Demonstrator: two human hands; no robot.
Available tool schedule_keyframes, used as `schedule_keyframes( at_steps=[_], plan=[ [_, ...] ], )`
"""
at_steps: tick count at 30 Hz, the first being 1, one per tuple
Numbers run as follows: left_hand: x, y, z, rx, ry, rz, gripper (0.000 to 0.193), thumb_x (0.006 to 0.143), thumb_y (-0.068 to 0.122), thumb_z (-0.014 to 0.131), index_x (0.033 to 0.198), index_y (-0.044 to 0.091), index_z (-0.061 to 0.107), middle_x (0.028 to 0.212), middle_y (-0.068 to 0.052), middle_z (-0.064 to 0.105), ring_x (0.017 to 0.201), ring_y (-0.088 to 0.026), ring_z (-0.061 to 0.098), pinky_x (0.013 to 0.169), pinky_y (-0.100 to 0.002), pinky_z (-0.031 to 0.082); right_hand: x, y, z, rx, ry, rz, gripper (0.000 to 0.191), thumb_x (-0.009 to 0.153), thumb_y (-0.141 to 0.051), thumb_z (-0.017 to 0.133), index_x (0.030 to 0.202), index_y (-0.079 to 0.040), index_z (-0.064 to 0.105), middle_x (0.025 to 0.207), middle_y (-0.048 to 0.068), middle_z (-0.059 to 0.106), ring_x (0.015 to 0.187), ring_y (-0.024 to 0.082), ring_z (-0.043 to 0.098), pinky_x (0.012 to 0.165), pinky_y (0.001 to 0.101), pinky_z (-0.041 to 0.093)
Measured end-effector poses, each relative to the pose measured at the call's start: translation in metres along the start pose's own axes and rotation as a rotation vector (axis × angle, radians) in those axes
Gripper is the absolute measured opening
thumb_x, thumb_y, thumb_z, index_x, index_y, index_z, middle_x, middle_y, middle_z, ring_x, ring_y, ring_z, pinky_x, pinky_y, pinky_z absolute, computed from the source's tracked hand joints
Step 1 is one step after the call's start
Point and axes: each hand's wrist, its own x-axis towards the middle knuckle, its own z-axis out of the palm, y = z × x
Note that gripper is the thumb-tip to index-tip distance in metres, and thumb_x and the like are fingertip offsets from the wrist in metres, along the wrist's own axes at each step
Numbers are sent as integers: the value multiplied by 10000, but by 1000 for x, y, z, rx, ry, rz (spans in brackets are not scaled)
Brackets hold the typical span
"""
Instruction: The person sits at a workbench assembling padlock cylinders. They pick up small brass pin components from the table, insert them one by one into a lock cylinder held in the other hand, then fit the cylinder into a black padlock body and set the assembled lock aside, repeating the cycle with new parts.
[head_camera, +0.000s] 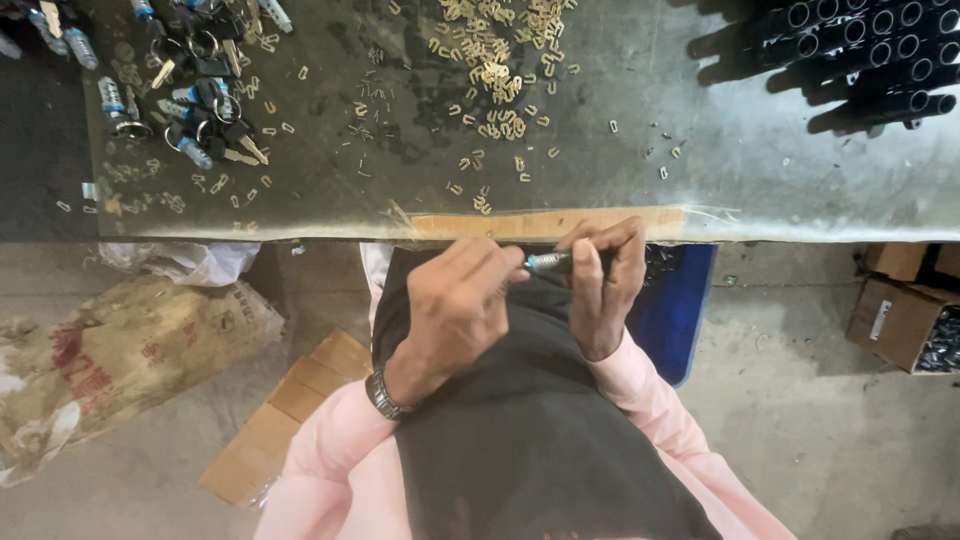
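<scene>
Both my hands are held close together over my lap, just below the edge of the workbench (700, 190). My right hand (605, 285) grips a small silver lock cylinder (548, 262) by its dark end. My left hand (455, 305), with a metal watch (385, 395) on the wrist, pinches at the cylinder's silver tip with its fingertips. Whether a small part sits between those fingertips is too small to tell.
On the bench lie a scatter of small brass pieces (495, 70), thin pins (365, 120), finished cylinders with keys (200, 90) at the left, and stacked black tubes (860, 50) at the right. Below are a blue bin (680, 310), cardboard boxes (900, 310), a sack (120, 350).
</scene>
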Motion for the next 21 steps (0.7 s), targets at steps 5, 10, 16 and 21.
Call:
schedule_keyframes(
  at_steps=[5, 10, 16, 21],
  plan=[
    [-1, -15, 4, 165, -51, 430, 292, 746, 80, 692, 1027, 5, 687, 962, -78, 664, 807, -209, 616, 706, -337, 517, 10, -7, -10, -285, -234, 226, 202, 1086, -181, 560, 935, -51, 527, 764, 0, 554, 673, 35, 497, 602, 220, 383],
    [2, -24, 12, -143, -347, -106, 204, 876, 133, 766, 1046, 27, 729, 896, -53, 657, 742, -188, 625, 670, -328, 507, 20, -5, -23, -54, -245, 528, 221, 1056, -166, 577, 860, -73, 533, 655, -43, 509, 569, 20, 428, 493, 218, 330],
    [8, -13, 4, 35, -175, 312, 330, 910, 56, 715, 1239, 66, 691, 1113, -52, 669, 988, -231, 678, 879, -356, 539, 4, -5, -26, 70, -41, 832, 199, 1025, -186, 581, 867, -67, 561, 670, -52, 451, 521, 42, 367, 441, 220, 254],
    [13, -33, -48, 33, -23, 127, 225, 953, 191, 718, 1161, 135, 653, 1170, -60, 694, 1112, -276, 677, 970, -383, 510, -13, -9, -74, -535, -58, 207, 234, 1116, -164, 511, 954, -40, 625, 904, 39, 615, 769, 169, 588, 717, 307, 461]
  ],
)
